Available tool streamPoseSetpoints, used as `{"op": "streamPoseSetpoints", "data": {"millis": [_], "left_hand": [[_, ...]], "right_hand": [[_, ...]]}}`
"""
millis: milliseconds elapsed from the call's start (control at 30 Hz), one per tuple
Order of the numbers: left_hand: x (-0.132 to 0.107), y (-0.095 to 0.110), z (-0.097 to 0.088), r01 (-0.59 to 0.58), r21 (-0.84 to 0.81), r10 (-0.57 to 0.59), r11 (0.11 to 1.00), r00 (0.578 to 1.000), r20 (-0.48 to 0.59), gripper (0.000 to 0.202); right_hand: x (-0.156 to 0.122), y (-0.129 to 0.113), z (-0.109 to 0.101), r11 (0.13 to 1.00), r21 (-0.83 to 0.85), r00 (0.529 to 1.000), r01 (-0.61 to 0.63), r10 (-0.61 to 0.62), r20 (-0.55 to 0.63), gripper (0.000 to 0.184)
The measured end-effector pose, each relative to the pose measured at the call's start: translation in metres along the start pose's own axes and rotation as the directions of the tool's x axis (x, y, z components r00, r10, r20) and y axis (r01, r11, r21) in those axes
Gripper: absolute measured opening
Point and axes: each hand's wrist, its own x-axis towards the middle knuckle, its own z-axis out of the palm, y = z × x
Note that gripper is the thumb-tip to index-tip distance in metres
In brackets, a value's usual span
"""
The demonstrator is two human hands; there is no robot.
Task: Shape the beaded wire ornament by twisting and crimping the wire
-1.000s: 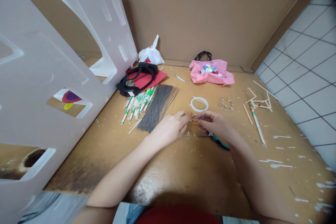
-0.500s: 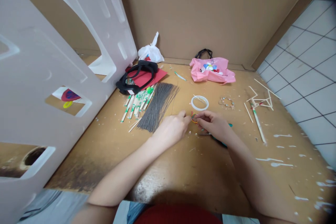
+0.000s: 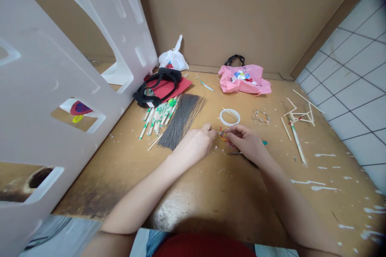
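A small loop (image 3: 222, 134) of yellow and red, its kind too small to make out, sits between my two hands. My right hand (image 3: 245, 141) pinches at the loop's right side with thumb and forefinger. On the other side, my left hand (image 3: 199, 141) has its fingers closed together, their tips close to the loop; what they grip is hidden. Beneath my right hand lies a tool with teal handles (image 3: 264, 142) and a metal blade, mostly covered. Just beyond the fingers is a white ring-shaped roll (image 3: 221, 121) with a thin stick across it.
Grey wires (image 3: 181, 122) and paper-wrapped chopsticks (image 3: 155, 122) lie left, below a black headset strap (image 3: 139, 99) and red paper (image 3: 184, 84). A pink bag (image 3: 224, 84) stands behind. Rightward are a beaded bracelet (image 3: 267, 118) and a stick frame (image 3: 301, 117). A white plastic panel (image 3: 75, 48) rises left.
My left hand has shifted slightly back and left, away from the loop. My right hand stays at the loop, barely moved.
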Motion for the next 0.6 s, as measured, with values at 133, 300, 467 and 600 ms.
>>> {"op": "streamPoseSetpoints", "data": {"millis": [133,300,467,600], "left_hand": [[0.0008,-0.0009,-0.0020,0.017,-0.021,-0.017,1.000,1.000,-0.002,0.021],[0.0009,-0.0012,0.0018,0.054,-0.029,-0.055,0.998,0.998,-0.022,0.021],[0.0009,0.0005,0.0063,0.051,-0.062,-0.055,0.997,0.996,-0.069,0.023],[0.0004,0.0028,0.0037,-0.003,-0.119,-0.008,0.993,0.996,-0.087,0.024]], "right_hand": [[0.0005,0.0003,-0.0011,1.000,0.010,1.000,-0.001,0.001,-0.002,0.016],[-0.0004,-0.0009,-0.0003,0.999,0.051,1.000,0.002,-0.002,0.009,0.017],[0.0006,-0.0004,-0.0007,0.994,0.107,0.999,-0.019,0.016,0.028,0.018],[0.0005,0.0002,-0.0003,0.993,0.100,0.997,-0.058,0.052,0.062,0.017]]}}
